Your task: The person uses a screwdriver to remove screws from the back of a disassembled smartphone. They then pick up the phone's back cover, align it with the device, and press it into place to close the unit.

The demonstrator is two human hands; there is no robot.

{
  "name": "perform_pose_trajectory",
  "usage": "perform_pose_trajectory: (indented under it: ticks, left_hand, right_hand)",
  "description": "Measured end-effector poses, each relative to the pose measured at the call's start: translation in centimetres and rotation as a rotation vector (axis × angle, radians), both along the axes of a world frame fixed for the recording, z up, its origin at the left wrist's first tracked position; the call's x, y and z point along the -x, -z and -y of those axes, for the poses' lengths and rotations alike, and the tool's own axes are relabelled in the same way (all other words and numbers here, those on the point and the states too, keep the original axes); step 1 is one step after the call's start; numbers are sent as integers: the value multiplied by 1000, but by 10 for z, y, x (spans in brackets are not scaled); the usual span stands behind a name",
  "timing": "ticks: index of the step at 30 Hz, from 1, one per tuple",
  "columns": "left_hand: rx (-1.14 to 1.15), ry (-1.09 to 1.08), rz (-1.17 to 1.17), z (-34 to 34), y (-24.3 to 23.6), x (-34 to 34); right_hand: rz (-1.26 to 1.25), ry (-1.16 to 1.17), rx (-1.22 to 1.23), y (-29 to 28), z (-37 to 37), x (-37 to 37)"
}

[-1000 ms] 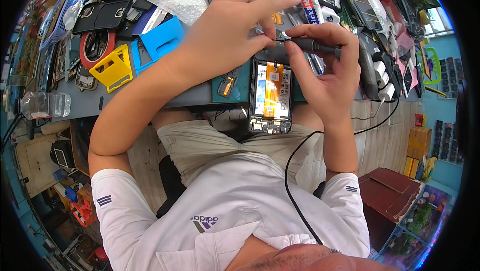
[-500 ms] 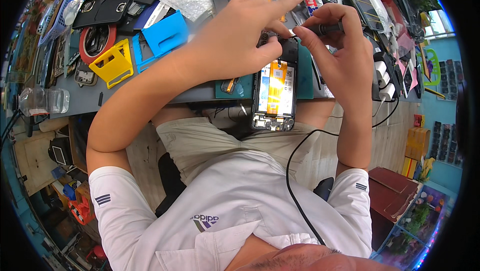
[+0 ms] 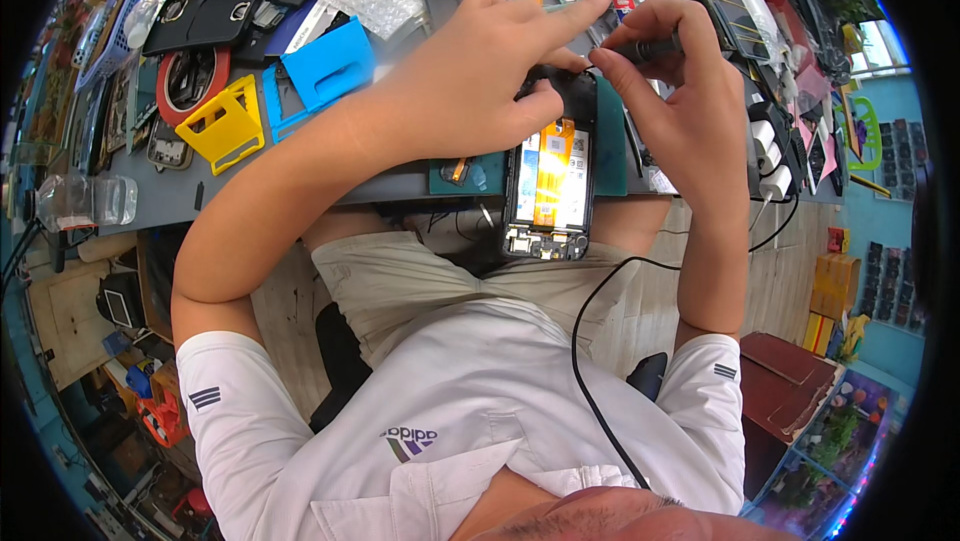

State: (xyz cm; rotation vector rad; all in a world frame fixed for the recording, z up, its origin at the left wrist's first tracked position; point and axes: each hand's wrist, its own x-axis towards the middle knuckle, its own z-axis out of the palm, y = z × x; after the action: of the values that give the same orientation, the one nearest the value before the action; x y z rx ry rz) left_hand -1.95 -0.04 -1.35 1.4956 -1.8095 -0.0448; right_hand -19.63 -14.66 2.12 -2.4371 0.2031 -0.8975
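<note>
Tool (image 3: 652, 52) at the far end of the open phone (image 3: 550, 181)

Above the desk's (image 3: 385, 181) near edge, the phone is gripped at its far end by the left hand (image 3: 500, 61). The tool is pinched by the right hand (image 3: 690, 106). Probably its far right corner is being worked; next, steady holding seems required.

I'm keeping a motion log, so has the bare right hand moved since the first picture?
Yes: the bare right hand has moved rightward and slightly up the picture, closer to the white plastic charger plugs.

Bare desk strip (image 3: 385, 184) nearside, blue stand (image 3: 330, 63) beyond, white plugs (image 3: 774, 181) right
</note>
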Motion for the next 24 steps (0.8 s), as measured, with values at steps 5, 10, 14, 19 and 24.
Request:
perform_pose_trajectory:
  ticks: [5,10,14,19,24]
  left_hand:
    - [1,-6,16,-1,0,-3]
    - [20,-10,-5,-2,0,-7]
    - [233,-129,90,9,4,-31]
    - [83,-323,89,6,-13,-64]
    - [20,-288,95,12,-9,-70]
  right_hand:
    - [-137,21,-1,-15,-8,-6]
    - [-303,137,184,-30,-5,-13]
    - [-117,-139,256,-39,-2,-20]
    - [-442,203,324,-43,-1,-22]
    - [-154,-110,79,-32,2,-18]
